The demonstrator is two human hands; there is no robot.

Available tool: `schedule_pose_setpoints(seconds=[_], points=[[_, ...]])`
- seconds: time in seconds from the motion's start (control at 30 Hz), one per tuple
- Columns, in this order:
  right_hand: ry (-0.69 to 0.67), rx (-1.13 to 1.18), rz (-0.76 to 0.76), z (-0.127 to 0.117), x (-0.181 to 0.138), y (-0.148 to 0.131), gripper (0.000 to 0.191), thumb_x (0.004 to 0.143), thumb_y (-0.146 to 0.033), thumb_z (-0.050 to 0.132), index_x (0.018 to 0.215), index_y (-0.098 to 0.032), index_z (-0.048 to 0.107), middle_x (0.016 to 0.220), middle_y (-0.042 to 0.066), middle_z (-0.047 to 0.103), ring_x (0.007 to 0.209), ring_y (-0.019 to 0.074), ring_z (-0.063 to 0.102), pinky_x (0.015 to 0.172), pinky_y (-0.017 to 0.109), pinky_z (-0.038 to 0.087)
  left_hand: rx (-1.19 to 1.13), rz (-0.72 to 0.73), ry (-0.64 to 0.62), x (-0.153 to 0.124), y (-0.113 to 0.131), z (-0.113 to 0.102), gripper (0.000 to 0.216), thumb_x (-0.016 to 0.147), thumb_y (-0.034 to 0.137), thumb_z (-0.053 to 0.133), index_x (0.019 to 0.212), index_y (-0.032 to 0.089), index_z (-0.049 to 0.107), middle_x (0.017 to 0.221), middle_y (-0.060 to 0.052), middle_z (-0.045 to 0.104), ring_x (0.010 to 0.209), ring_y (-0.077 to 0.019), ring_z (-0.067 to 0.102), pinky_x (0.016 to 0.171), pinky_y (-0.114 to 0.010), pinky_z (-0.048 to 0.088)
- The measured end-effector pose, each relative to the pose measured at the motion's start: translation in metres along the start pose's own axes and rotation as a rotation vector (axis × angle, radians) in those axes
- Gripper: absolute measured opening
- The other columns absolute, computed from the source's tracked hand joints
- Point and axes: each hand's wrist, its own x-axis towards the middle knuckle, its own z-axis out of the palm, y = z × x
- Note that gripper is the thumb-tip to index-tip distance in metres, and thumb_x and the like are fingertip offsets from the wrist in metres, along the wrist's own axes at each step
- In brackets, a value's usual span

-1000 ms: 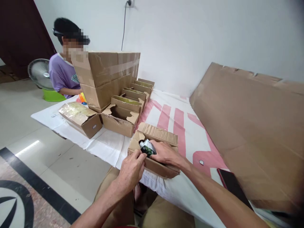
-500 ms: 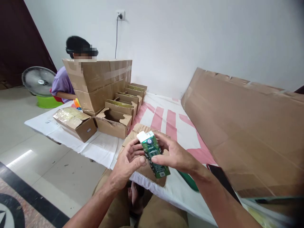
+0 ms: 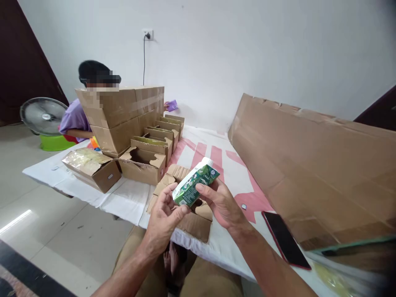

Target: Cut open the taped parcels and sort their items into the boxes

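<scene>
A small green and white carton (image 3: 195,182) is held in the air between both my hands, lying tilted with its white end up and to the right. My left hand (image 3: 163,214) pinches its lower left end with thumb and fingers. My right hand (image 3: 220,202) grips its right side from below. Directly under the carton an open cardboard box (image 3: 182,214) sits on the white and pink cloth (image 3: 216,156), flaps spread.
A row of open cardboard boxes (image 3: 145,163) and a taller stack (image 3: 123,111) stand at the left. One closed box (image 3: 93,167) lies near the cloth's edge. A large flat cardboard sheet (image 3: 312,165) leans at right. A phone (image 3: 286,239) lies nearby. Another person (image 3: 77,119) sits behind the stack beside a fan (image 3: 41,115).
Both hands lifted the green carton out of the open box, then turned it from upright to lying tilted. My view swung slightly to the right.
</scene>
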Motion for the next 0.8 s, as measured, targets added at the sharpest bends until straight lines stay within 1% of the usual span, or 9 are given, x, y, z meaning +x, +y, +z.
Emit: schedule_pose_setpoints(seconds=[0.1, 0.17, 0.27, 0.37, 0.47, 0.53, 0.57, 0.7, 0.8], points=[[-0.005, 0.029, 0.01, -0.005, -0.002, -0.004, 0.053, 0.068, -0.052, 0.09, 0.106, -0.023, 0.066, 0.107, 0.004, 0.072, 0.097, 0.0221, 0.068, 0.086, 0.037, 0.057, -0.037, -0.018, 0.058, 0.009, 0.006, 0.0, 0.066, 0.069, 0.037, 0.093, 0.126, 0.021, 0.063, 0.116, -0.009, 0.072, 0.099, -0.0233, 0.07, 0.082, -0.036, 0.063], [0.008, 0.031, 0.011, -0.013, -0.003, -0.006, 0.056, 0.068, -0.053, 0.09, 0.111, -0.025, 0.066, 0.11, 0.003, 0.071, 0.096, 0.0212, 0.069, 0.083, 0.036, 0.058, -0.048, -0.039, 0.056, 0.015, 0.015, -0.005, 0.069, 0.065, 0.036, 0.094, 0.125, 0.019, 0.064, 0.116, -0.01, 0.072, 0.098, -0.0243, 0.07, 0.08, -0.038, 0.064], [0.006, -0.048, -0.008, -0.021, -0.002, -0.009, 0.054, 0.068, -0.049, 0.091, 0.11, -0.026, 0.067, 0.108, 0.002, 0.07, 0.09, 0.0185, 0.067, 0.074, 0.031, 0.057, -0.041, -0.035, 0.066, 0.021, 0.03, -0.011, 0.071, 0.063, 0.034, 0.093, 0.125, 0.017, 0.063, 0.117, -0.011, 0.073, 0.101, -0.0263, 0.07, 0.081, -0.04, 0.065], [-0.076, -0.161, -0.059, -0.015, 0.0, -0.014, 0.046, 0.072, -0.044, 0.089, 0.106, -0.023, 0.067, 0.105, 0.003, 0.071, 0.093, 0.0175, 0.065, 0.079, 0.03, 0.055, -0.072, 0.009, 0.132, 0.02, 0.046, -0.02, 0.071, 0.06, 0.031, 0.094, 0.122, 0.018, 0.062, 0.111, -0.009, 0.074, 0.093, -0.0239, 0.072, 0.078, -0.039, 0.065], [-0.196, -0.271, -0.079, 0.007, 0.003, -0.018, 0.051, 0.075, -0.04, 0.085, 0.117, -0.024, 0.06, 0.107, 0.003, 0.072, 0.097, 0.0182, 0.067, 0.087, 0.033, 0.054, -0.119, 0.046, 0.217, 0.015, 0.059, -0.037, 0.064, 0.058, 0.027, 0.095, 0.114, 0.017, 0.065, 0.103, -0.007, 0.076, 0.082, -0.0196, 0.072, 0.072, -0.032, 0.063], [-0.273, -0.383, -0.056, 0.027, 0.008, -0.018, 0.059, 0.076, -0.037, 0.083, 0.125, -0.025, 0.052, 0.11, 0.003, 0.073, 0.097, 0.0191, 0.069, 0.088, 0.035, 0.054, -0.155, 0.063, 0.272, 0.011, 0.063, -0.055, 0.056, 0.059, 0.027, 0.094, 0.106, 0.015, 0.068, 0.097, -0.006, 0.076, 0.077, -0.0168, 0.07, 0.067, -0.028, 0.062], [-0.309, -0.459, -0.044, 0.038, 0.012, -0.016, 0.059, 0.076, -0.036, 0.081, 0.125, -0.025, 0.051, 0.109, 0.003, 0.073, 0.095, 0.0195, 0.07, 0.086, 0.035, 0.054, -0.178, 0.073, 0.3, 0.01, 0.063, -0.065, 0.051, 0.059, 0.028, 0.092, 0.103, 0.015, 0.069, 0.094, -0.005, 0.076, 0.074, -0.0154, 0.069, 0.065, -0.026, 0.061], [-0.435, -0.909, -0.089, 0.081, 0.04, 0.003, 0.044, 0.075, -0.035, 0.079, 0.112, -0.024, 0.057, 0.095, -0.001, 0.072, 0.085, 0.0193, 0.068, 0.073, 0.03, 0.048, -0.313, 0.101, 0.467, 0.013, 0.057, -0.108, 0.035, 0.063, 0.023, 0.083, 0.094, 0.017, 0.07, 0.082, -0.001, 0.073, 0.068, -0.0132, 0.066, 0.064, -0.024, 0.061], [-0.5, -1.333, -0.135, 0.109, 0.068, 0.024, 0.044, 0.082, -0.04, 0.074, 0.119, -0.024, 0.058, 0.096, 0.001, 0.074, 0.087, 0.0206, 0.069, 0.071, 0.029, 0.043, -0.377, 0.044, 0.669, 0.028, 0.043, -0.137, 0.025, 0.065, 0.019, 0.075, 0.088, 0.017, 0.066, 0.076, -0.001, 0.069, 0.068, -0.0142, 0.065, 0.069, -0.029, 0.063]])
